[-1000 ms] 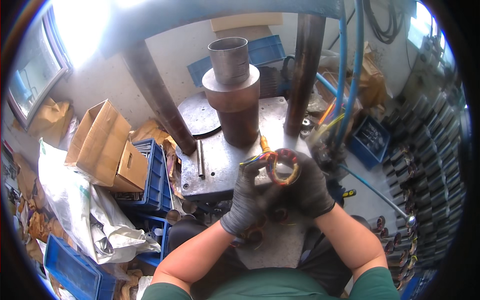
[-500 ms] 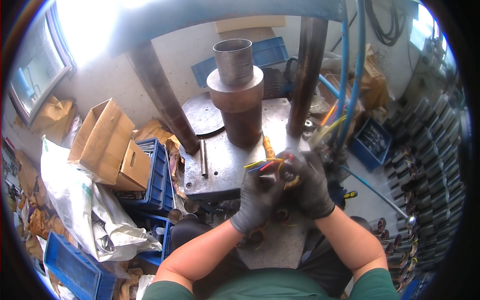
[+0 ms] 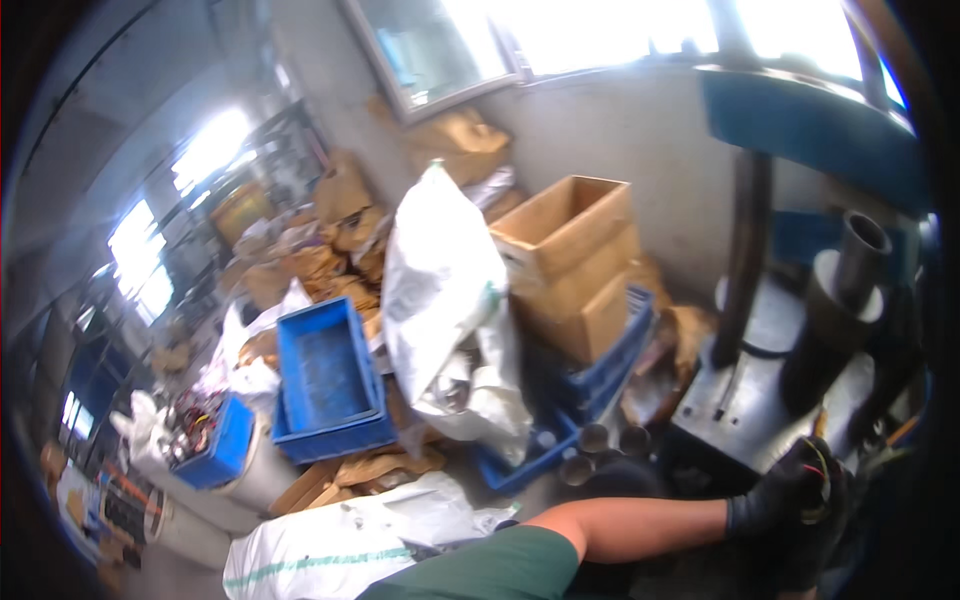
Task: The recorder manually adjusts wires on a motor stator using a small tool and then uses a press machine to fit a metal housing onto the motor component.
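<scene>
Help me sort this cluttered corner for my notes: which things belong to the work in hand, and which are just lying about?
In hand:
left hand, gloved
wire ring, partly hidden
press plate
metal cylinder

Lying about:
blue crate
white sack
cardboard boxes
short metal tubes

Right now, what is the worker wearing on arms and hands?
A dark grey knit glove covers the left hand, its cuff ending at the wrist. The forearm is bare up to a short green sleeve. The right hand is hidden behind the left, so its glove cannot be confirmed.
</scene>
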The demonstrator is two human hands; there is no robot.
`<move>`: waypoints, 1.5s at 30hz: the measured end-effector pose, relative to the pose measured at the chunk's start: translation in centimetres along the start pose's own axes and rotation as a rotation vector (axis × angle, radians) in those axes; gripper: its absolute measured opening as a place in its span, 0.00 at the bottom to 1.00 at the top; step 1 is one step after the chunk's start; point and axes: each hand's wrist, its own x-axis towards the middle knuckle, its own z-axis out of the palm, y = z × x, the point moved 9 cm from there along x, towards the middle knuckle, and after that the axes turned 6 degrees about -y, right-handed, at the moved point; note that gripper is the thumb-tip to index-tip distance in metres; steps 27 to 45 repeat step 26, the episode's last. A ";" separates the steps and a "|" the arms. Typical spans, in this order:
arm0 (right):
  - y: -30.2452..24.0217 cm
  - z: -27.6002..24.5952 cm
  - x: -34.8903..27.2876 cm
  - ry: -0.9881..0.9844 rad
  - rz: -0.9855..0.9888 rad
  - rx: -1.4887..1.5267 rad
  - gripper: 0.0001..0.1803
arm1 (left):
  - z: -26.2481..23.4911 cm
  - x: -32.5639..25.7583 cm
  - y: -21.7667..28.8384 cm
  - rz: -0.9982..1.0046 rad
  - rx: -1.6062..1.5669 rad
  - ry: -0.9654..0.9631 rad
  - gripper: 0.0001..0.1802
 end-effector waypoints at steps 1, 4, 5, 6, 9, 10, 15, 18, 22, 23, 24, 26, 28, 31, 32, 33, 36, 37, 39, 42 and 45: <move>-1.1 0.2 -0.9 0.070 0.006 -0.156 0.20 | -0.1 0.0 0.1 -0.066 -0.027 0.050 0.10; 2.5 -3.4 0.2 -0.082 0.097 -0.159 0.27 | 0.8 0.6 3.6 -0.206 0.487 -0.022 0.09; 2.0 -1.8 0.2 -0.038 0.209 -0.123 0.27 | 0.7 0.8 2.7 -0.293 0.429 -0.063 0.10; 1.4 -0.2 0.2 -0.050 0.210 -0.125 0.27 | 0.4 0.8 2.7 -0.284 0.433 -0.055 0.10; 1.1 0.2 0.1 0.049 0.205 0.040 0.26 | 2.9 0.5 2.3 -0.362 0.109 -0.217 0.14; 1.3 -1.0 0.3 0.031 0.177 -0.116 0.26 | 3.5 0.1 2.7 -0.359 0.107 -0.216 0.14; 0.6 -2.0 -0.1 0.011 0.140 -0.357 0.25 | 7.4 -1.9 9.9 0.626 1.256 -0.611 0.23; -0.1 -2.0 -0.1 -0.087 0.095 -0.275 0.25 | 6.6 -1.7 10.3 0.415 1.191 -0.422 0.28; 1.1 -1.8 0.3 -0.154 0.260 0.000 0.25 | 5.5 0.2 7.4 0.006 1.001 -0.429 0.28; 1.0 -1.9 0.2 -0.165 0.266 0.041 0.22 | 8.9 -0.7 10.3 0.437 1.158 -0.464 0.13; 1.0 -2.0 0.2 -0.170 0.267 0.080 0.20 | 8.1 -0.9 9.4 0.331 1.174 -0.394 0.18; -0.3 -3.2 0.2 -0.157 0.243 0.105 0.19 | 2.7 0.1 4.5 -0.113 0.853 -0.319 0.21; -0.3 -3.2 0.2 -0.157 0.243 0.105 0.19 | 2.7 0.1 4.5 -0.113 0.853 -0.319 0.21; -0.3 -3.2 0.2 -0.157 0.243 0.105 0.19 | 2.7 0.1 4.5 -0.113 0.853 -0.319 0.21; -0.3 -3.2 0.2 -0.157 0.243 0.105 0.19 | 2.7 0.1 4.5 -0.113 0.853 -0.319 0.21; -0.3 -3.2 0.2 -0.157 0.243 0.105 0.19 | 2.7 0.1 4.5 -0.113 0.853 -0.319 0.21; -0.3 -3.2 0.2 -0.157 0.243 0.105 0.19 | 2.7 0.1 4.5 -0.113 0.853 -0.319 0.21; -0.3 -3.2 0.2 -0.157 0.243 0.105 0.19 | 2.7 0.1 4.5 -0.113 0.853 -0.319 0.21; -0.3 -3.2 0.2 -0.157 0.243 0.105 0.19 | 2.7 0.1 4.5 -0.113 0.853 -0.319 0.21; -0.3 -3.2 0.2 -0.157 0.243 0.105 0.19 | 2.7 0.1 4.5 -0.113 0.853 -0.319 0.21; -0.3 -3.2 0.2 -0.157 0.243 0.105 0.19 | 2.7 0.1 4.5 -0.113 0.853 -0.319 0.21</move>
